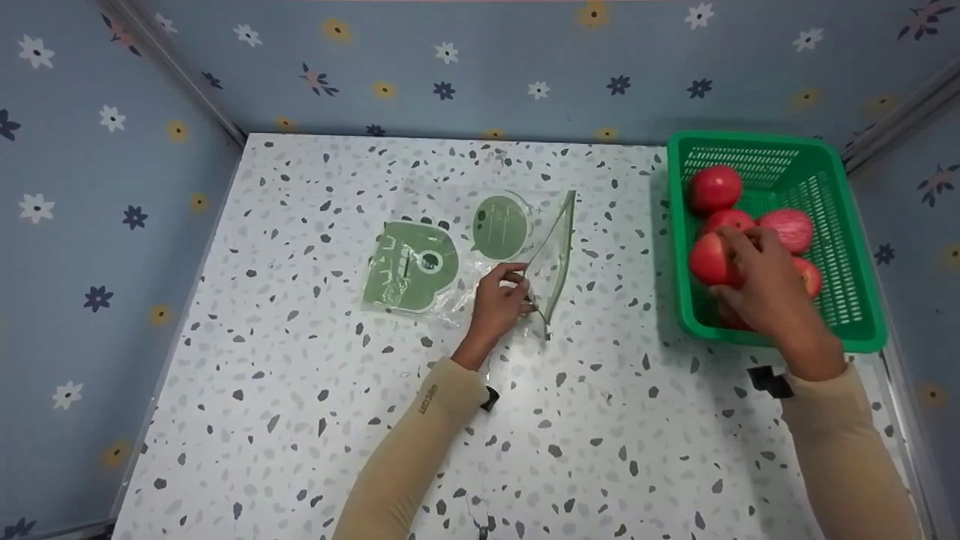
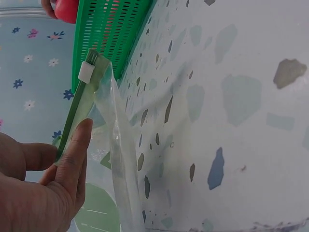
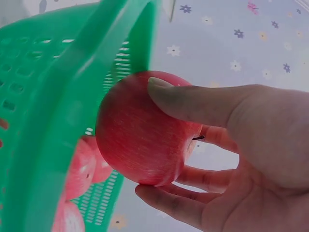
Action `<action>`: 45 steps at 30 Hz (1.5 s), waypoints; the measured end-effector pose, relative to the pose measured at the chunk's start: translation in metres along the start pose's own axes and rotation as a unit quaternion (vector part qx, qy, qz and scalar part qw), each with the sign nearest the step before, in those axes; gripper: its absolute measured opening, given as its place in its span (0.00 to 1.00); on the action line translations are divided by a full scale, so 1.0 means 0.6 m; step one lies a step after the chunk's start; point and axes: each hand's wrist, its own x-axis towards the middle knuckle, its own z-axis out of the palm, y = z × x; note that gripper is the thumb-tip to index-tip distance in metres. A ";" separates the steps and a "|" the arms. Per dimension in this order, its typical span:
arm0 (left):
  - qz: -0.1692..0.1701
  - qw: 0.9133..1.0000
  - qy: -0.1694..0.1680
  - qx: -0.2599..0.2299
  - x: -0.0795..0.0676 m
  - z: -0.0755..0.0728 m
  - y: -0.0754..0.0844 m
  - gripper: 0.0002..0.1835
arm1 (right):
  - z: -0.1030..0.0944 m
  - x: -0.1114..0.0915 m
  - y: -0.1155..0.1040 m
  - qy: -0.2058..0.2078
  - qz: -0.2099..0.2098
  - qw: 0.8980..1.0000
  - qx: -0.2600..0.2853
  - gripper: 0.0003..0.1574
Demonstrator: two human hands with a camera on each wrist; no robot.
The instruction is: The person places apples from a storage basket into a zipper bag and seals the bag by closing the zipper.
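Observation:
My left hand (image 1: 499,304) pinches one side of the mouth of a clear slider zip bag (image 1: 411,266) with green prints, which lies on the table. The bag's mouth gapes toward the right. A white slider (image 2: 86,72) sits near the end of the green zip strip in the left wrist view. Over the basket, my right hand (image 1: 772,289) grips a red apple (image 3: 145,130), thumb on one side and fingers on the other. Its stem faces the palm. More red apples (image 1: 715,189) lie in the green basket (image 1: 679,262) below, partly hidden by my hand.
The basket has slotted walls and stands at the table's right side, near the back wall. Flower-patterned blue panels (image 1: 450,67) enclose the speckled white table (image 1: 600,450) at the back and both sides.

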 end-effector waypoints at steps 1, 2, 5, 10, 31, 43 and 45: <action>0.000 1.000 0.000 -0.001 0.000 0.000 0.000 0.17 | 0.000 0.000 -0.002 0.006 -0.007 1.000 -0.001 0.53; 0.000 1.000 -0.001 -0.003 0.001 0.001 0.000 0.17 | 0.000 0.000 -0.004 0.011 -0.014 1.000 -0.004 0.53; 0.002 1.000 -0.002 -0.003 0.000 0.001 0.000 0.17 | -0.001 0.000 -0.009 0.024 -0.031 0.999 -0.009 0.51; 0.003 1.000 -0.004 -0.005 0.000 0.001 0.001 0.17 | -0.004 0.001 -0.022 0.032 -0.034 0.999 -0.015 0.51; 0.007 1.000 -0.009 -0.005 -0.001 0.003 -0.003 0.17 | 0.054 0.008 -0.091 0.077 -0.142 0.986 -0.039 0.49; 0.001 1.000 -0.008 -0.003 -0.003 0.010 0.000 0.17 | 0.095 0.016 -0.108 0.040 -0.167 0.984 -0.039 0.50; -0.002 1.000 -0.009 -0.003 -0.004 0.011 0.002 0.17 | 0.103 0.018 -0.110 0.038 -0.171 0.984 -0.038 0.50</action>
